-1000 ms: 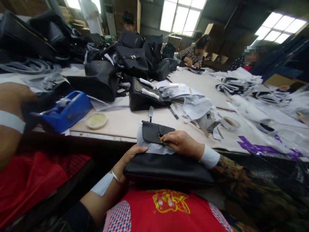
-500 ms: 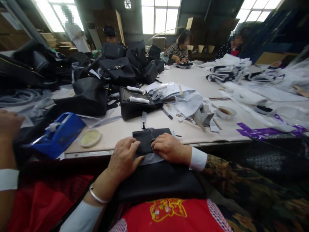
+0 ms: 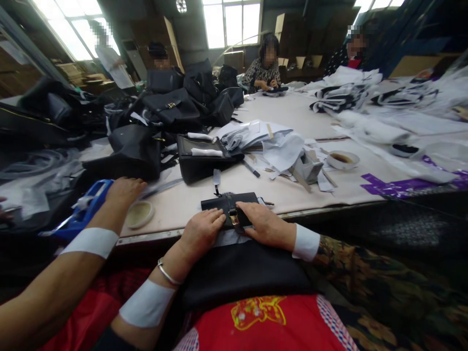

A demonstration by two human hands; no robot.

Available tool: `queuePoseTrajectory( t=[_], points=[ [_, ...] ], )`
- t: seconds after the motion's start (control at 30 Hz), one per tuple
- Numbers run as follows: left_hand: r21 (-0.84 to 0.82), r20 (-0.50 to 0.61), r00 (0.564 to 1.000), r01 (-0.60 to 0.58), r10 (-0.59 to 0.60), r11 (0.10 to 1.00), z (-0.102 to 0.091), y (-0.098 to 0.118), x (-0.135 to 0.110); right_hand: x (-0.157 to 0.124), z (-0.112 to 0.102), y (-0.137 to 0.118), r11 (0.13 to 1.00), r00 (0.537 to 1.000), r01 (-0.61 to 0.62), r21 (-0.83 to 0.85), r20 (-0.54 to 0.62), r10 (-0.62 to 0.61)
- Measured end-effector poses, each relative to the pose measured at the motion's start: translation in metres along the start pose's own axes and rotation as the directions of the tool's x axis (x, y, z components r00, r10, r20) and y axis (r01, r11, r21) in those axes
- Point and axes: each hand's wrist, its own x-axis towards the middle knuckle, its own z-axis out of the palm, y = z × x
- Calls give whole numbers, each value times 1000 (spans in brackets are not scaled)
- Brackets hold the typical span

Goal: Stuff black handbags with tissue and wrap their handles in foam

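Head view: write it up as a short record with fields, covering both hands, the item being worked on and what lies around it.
Item: black bag, against the red apron and reaching the near edge of the table
Buckle: gold-coloured, between the hands; fastening unclear
Left hand: on the bag, left of the buckle
Right hand: on the bag, right of the buckle
Co-worker's hand: by the blue tape dispenser; contact unclear
Table, ahead: another black bag, loose white paper
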Motion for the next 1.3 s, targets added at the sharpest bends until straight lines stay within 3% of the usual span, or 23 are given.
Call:
queuePoseTrajectory(
  t=[0.17,0.33,0.4,0.53,0.67,0.73,0.8,0.87,0.9,0.97,1.03,1.1,1.2,1.3],
  points=[
    [46,24,999,-32,31,998,2,9,-3,-9,11,0,997,999,-40,-63,10,41],
    [50,-27,999,-23,25,998,1,7,-2,-9,12,-3,995,996,-80,-60,29,82],
    [10,-52,998,24,-23,1000,2,5,-1,-10,14,-1,994,996,-88,-64,1,88],
    [-124,-36,970,234,-240,964,1,-3,5,-17,21,5,994,992,-83,-73,-103,76],
    [-219,33,898,435,-439,873,-7,-23,26,-25,26,11,993,961,-71,-96,-272,42],
    [-202,43,829,554,-558,808,-10,-37,41,-28,26,11,988,947,-77,-134,-319,30],
    [-129,-10,739,667,-673,734,-10,-49,55,-30,25,10,979,962,-81,-185,-272,28],
    [-36,-180,688,709,-703,704,-10,-51,66,-30,22,8,969,988,-55,-241,-155,17],
    [5,-278,698,688,-660,726,-10,-47,70,-29,21,8,964,995,-39,-263,-99,13],
    [62,-412,770,558,-488,827,-11,-29,72,-28,18,6,957,999,-20,-290,-39,9],
    [60,-417,857,357,-301,932,-12,-4,67,-27,16,7,954,999,-26,-298,-43,14],
    [12,-355,916,204,-186,979,-12,19,57,-26,16,8,955,999,-26,-294,-49,12],
    [-87,-127,991,38,-49,996,-5,35,42,-24,14,12,957,997,-37,-288,-77,16],
    [-124,65,996,71,-63,990,8,30,35,-21,5,15,952,974,-83,-296,-225,15]
  ],
)
